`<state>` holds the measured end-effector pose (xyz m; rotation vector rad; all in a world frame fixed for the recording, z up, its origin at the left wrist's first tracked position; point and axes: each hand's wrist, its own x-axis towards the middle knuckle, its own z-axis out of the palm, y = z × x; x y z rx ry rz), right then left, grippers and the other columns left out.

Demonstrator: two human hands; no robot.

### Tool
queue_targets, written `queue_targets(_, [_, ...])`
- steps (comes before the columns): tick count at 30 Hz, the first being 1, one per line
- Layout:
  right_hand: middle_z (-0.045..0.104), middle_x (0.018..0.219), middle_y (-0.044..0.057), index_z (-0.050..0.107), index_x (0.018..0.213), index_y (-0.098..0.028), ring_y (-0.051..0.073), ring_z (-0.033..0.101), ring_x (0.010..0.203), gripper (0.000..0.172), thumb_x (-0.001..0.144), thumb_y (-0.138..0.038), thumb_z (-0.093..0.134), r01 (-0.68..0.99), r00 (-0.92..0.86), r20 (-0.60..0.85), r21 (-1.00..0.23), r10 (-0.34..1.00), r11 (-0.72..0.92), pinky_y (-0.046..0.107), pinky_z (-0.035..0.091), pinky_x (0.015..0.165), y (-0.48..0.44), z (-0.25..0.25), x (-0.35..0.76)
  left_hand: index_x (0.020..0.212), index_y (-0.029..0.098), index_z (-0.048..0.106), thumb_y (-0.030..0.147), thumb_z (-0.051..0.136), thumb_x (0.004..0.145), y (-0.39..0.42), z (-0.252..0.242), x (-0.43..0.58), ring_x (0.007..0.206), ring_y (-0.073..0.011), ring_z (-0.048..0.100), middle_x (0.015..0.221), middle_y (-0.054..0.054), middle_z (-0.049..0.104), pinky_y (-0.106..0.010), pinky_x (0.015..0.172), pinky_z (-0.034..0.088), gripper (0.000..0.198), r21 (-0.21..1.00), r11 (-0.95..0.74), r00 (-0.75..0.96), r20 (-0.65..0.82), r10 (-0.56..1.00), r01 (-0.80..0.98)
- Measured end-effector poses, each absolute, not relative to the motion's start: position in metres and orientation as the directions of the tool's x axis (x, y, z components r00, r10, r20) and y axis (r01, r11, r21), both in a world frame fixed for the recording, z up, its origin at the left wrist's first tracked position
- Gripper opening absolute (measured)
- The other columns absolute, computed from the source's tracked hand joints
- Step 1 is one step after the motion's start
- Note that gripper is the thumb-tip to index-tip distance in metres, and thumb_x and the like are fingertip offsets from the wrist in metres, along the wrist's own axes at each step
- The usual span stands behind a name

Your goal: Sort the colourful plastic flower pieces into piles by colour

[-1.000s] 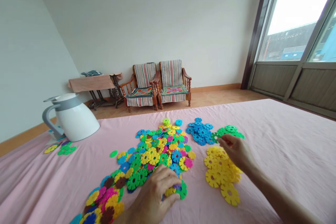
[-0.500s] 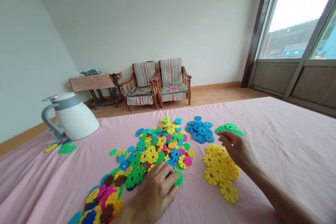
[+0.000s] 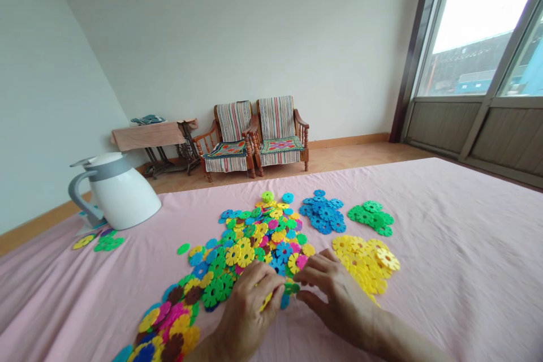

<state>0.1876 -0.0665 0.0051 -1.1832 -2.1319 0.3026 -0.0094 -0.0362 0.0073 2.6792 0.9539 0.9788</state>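
A thin, notched green disc (image 3: 292, 288) sits at the near edge of a mixed heap (image 3: 244, 253), seen almost edge-on between the two hands. The left hand (image 3: 250, 305) curls over the heap, fingertips at that disc; I can't tell whether they pinch it. The right hand (image 3: 337, 300) faces it, thumb and fingers spread apart.

The heap's flower-like plastic discs are yellow, green, blue, pink and brown, overlapping too much to count. Right of it lie three single-colour piles: blue pile (image 3: 323, 215), green pile (image 3: 371, 217) and yellow pile (image 3: 367, 266). One loose green disc (image 3: 184, 249) lies to the left, and a small cluster (image 3: 108, 242) lies by one white jug (image 3: 129, 195).

The left hand hides some discs, the right covers part of the yellow pile, and the bottom edge cuts off the heap. Beyond the pink cloth (image 3: 458, 237) stand two armchairs (image 3: 278, 124).
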Motion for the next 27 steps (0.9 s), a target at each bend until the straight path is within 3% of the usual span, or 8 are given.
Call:
queue_targets(3, [0.063,0.080,-0.001,0.061,0.078,-0.022,0.013,0.055,0.077,0.014,0.088,-0.020,0.051,0.673,-0.374,0.445,-0.473,0.814,0.568,0.028,0.035,0.074,-0.066,0.006,0.185,0.092,0.021,0.064,0.019,0.048,0.090,-0.037,0.005,-0.010,0.079,-0.0147,0.059,0.082,-0.003,0.062,-0.025,0.071,0.049,0.016,0.348,-0.798,0.601,0.527,0.601,0.492])
queue_targets(5, [0.062,0.075,-0.001,0.060,0.074,-0.021,0.013,0.055,0.073,0.018,0.088,-0.021,0.049,0.720,-0.289,0.458,-0.475,0.841,0.506,0.029,0.036,0.073,-0.060,0.004,0.194,0.100,0.022,0.064,0.020,0.050,0.090,-0.033,0.003,-0.012,0.083,-0.0157,0.060,0.088,-0.004,0.063,-0.027,0.075,0.050,0.017,0.351,-0.785,0.572,0.543,0.614,0.510])
queue_targets(10, [0.061,0.061,0.001,0.058,0.062,-0.020,0.015,0.054,0.057,0.026,0.083,-0.033,0.047,0.830,0.162,0.462,-0.542,0.872,0.133,0.027,0.037,0.058,-0.027,-0.006,0.261,0.093,0.021,0.066,0.019,0.051,0.087,-0.018,0.004,-0.022,0.087,-0.0176,0.060,0.088,-0.005,0.062,-0.030,0.076,0.052,0.017,0.365,-0.714,0.458,0.575,0.677,0.597])
queue_targets(13, [0.064,0.059,0.002,0.064,0.066,-0.020,0.017,0.058,0.055,0.030,0.077,-0.043,0.049,0.735,0.455,0.373,-0.670,0.808,-0.104,0.027,0.037,0.052,-0.014,-0.012,0.312,0.090,0.021,0.067,0.018,0.052,0.086,-0.015,0.004,-0.023,0.088,-0.0182,0.059,0.089,-0.005,0.062,-0.032,0.078,0.052,0.016,0.358,-0.700,0.463,0.553,0.692,0.619])
queue_targets(15, [0.066,0.058,0.004,0.068,0.072,-0.019,0.019,0.060,0.055,0.036,0.077,-0.047,0.047,0.678,0.556,0.320,-0.709,0.767,-0.196,0.027,0.037,0.050,-0.011,-0.015,0.338,0.090,0.022,0.067,0.017,0.053,0.085,-0.015,0.004,-0.023,0.088,-0.0184,0.059,0.090,-0.005,0.061,-0.032,0.078,0.052,0.016,0.346,-0.701,0.478,0.541,0.692,0.623])
queue_targets(21, [0.071,0.076,0.008,0.071,0.089,-0.018,0.022,0.064,0.065,0.036,0.073,-0.044,0.051,0.652,0.634,0.310,-0.706,0.708,-0.275,0.030,0.041,0.055,-0.016,-0.013,0.352,0.110,0.025,0.063,0.016,0.060,0.080,-0.015,-0.001,-0.020,0.097,-0.0215,0.057,0.102,-0.005,0.061,-0.038,0.085,0.051,0.032,0.274,-0.710,0.525,0.514,0.678,0.649])
queue_targets(27, [0.069,0.077,0.004,0.069,0.083,-0.020,0.019,0.062,0.068,0.030,0.079,-0.039,0.045,0.750,0.407,0.437,-0.661,0.802,-0.020,0.030,0.043,0.063,-0.019,-0.007,0.310,0.118,0.029,0.060,0.013,0.060,0.081,-0.015,0.005,-0.019,0.107,-0.0234,0.052,0.115,-0.004,0.061,-0.045,0.092,0.048,0.041,0.145,-0.742,0.651,0.390,0.651,0.655])
